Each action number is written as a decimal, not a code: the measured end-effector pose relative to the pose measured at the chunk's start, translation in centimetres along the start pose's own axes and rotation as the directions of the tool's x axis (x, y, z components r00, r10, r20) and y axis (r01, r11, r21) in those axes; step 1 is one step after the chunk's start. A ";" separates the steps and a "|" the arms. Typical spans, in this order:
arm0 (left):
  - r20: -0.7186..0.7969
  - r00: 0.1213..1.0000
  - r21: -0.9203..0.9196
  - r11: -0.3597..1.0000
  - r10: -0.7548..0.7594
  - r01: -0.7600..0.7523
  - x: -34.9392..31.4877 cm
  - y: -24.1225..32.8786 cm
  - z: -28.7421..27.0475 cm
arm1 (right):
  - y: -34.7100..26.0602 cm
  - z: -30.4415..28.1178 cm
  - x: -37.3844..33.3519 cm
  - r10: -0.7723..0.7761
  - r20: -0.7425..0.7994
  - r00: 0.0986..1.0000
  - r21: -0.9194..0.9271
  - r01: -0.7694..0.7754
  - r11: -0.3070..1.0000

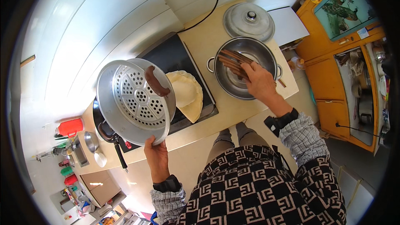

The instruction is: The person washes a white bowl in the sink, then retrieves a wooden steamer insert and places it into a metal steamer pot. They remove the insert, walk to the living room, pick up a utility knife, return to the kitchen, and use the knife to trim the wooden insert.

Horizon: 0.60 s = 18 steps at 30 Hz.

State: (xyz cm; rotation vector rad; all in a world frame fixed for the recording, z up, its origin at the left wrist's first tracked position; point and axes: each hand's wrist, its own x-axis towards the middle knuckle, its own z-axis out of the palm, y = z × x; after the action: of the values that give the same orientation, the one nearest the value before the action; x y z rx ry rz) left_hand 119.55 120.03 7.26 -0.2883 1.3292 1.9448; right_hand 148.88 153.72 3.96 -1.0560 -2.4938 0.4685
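My left hand grips the rim of an aluminium steamer pot, its thumb and fingers on the near edge. The steamer is tilted toward me, showing its perforated bottom and a brown side handle. My right hand is closed round a bundle of brown chopsticks, held over a two-handled steel pot on the counter. A similar brown stick end shows past the pot's right side; whether it belongs to the bundle I cannot tell.
A domed lid lies behind the steel pot. On the black cooktop rests a pale, wavy-edged round thing, material unclear. A black-handled pan sits under the steamer. An orange cabinet stands open at right; a sink is at far left.
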 end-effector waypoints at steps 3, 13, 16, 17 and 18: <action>0.039 0.999 0.038 0.999 -0.020 0.018 0.7 0.4 0.1 | 1.7 -2.7 1.3 0.017 0.014 1.000 0.099 -0.019 0.995; 0.162 0.984 0.172 0.984 -0.075 0.047 1.6 0.0 5.7 | 4.3 -18.6 -3.9 0.394 -0.352 0.849 0.482 -0.196 0.854; 0.249 0.951 0.278 0.954 -0.181 0.109 1.8 -1.2 8.7 | 4.2 -20.8 -7.5 0.440 -0.446 0.780 0.347 -0.303 0.888; 0.249 0.942 0.322 0.937 -0.226 0.140 1.8 -1.9 9.7 | 4.5 -21.2 -8.6 0.454 -0.442 0.774 0.320 -0.336 0.886; 0.261 0.926 0.349 0.921 -0.272 0.172 1.7 -3.1 10.9 | 4.9 -21.4 -9.7 0.472 -0.438 0.765 0.294 -0.374 0.880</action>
State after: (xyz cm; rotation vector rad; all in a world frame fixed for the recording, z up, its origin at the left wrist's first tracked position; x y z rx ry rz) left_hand 122.83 130.85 8.83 0.0221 1.3148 1.4820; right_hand 168.20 153.01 18.19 -1.4559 -1.7136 0.4736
